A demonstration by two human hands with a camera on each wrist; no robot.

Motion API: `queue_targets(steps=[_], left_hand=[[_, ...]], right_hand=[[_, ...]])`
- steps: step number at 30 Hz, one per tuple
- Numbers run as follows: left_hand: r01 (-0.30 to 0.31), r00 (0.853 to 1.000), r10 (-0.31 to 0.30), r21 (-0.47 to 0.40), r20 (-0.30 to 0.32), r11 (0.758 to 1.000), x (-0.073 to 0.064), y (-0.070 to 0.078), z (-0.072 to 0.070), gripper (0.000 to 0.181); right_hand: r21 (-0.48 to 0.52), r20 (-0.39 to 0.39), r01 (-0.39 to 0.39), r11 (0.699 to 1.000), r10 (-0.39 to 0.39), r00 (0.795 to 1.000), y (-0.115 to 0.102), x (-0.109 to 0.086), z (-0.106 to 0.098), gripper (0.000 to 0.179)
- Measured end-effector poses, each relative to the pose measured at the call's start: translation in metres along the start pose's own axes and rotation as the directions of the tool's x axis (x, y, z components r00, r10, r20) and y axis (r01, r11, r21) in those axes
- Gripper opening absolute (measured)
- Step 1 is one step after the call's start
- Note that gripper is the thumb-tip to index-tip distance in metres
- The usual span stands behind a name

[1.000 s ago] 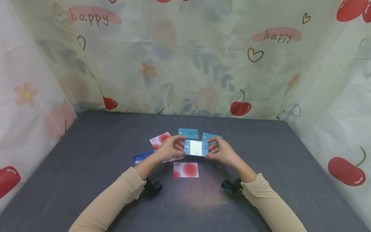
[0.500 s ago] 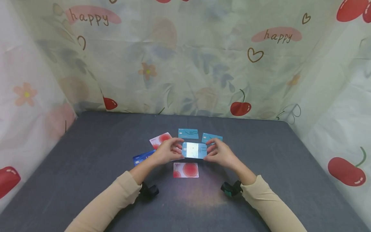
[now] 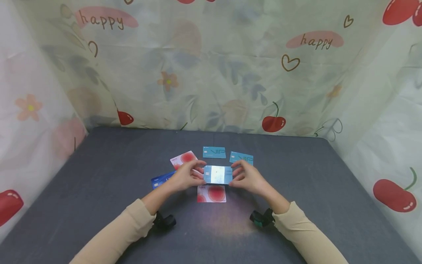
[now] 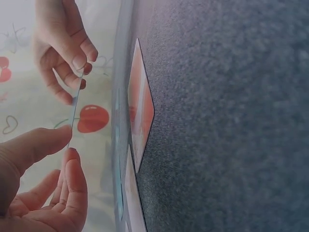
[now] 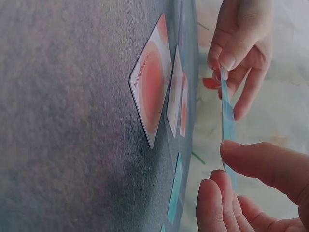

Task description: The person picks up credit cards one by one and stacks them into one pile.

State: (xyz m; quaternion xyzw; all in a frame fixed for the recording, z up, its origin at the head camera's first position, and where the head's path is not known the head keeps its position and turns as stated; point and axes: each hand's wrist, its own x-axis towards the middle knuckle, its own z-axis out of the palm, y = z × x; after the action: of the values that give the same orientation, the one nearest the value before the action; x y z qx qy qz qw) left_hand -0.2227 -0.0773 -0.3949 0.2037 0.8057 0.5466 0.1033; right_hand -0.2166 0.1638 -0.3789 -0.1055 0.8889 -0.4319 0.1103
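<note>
A light blue plastic card is held level above the table, a bright glare across its middle. My left hand pinches its left edge between thumb and fingers, while my right hand pinches the right edge. Edge-on in the left wrist view, the card spans the two hands with space beneath it. Just below it in the head view, a white card with red circles lies flat on the table.
Two light blue VIP cards lie farther back. Another red-circle card and a dark blue card are partly hidden by my left hand and forearm. The dark grey table meets a patterned cloth behind.
Both hands have drawn the light blue card nearer to me and slightly left. It now overlaps the top edge of the front red-circle card; the right VIP card shows more.
</note>
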Motion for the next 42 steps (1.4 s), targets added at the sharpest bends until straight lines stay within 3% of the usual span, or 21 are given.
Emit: queue_targets(steps=[11,33,42], left_hand=[[0.009,1.0,-0.009,-0.026,0.006,1.0,-0.009,0.0,-0.002,0.056],[0.03,0.999,-0.031,0.012,0.039,0.999,-0.023,-0.006,-0.006,0.058],[0.071,0.997,-0.071,0.023,0.015,0.997,-0.028,-0.008,-0.002,0.057]], right_hand=[[0.003,0.009,0.034,0.999,-0.034,0.999,0.001,-0.002,0.006,0.05],[-0.01,0.029,-0.012,1.0,0.012,1.0,-0.004,-0.007,0.018,0.05],[-0.007,0.045,0.006,1.0,-0.006,0.999,-0.003,-0.01,0.021,0.05]])
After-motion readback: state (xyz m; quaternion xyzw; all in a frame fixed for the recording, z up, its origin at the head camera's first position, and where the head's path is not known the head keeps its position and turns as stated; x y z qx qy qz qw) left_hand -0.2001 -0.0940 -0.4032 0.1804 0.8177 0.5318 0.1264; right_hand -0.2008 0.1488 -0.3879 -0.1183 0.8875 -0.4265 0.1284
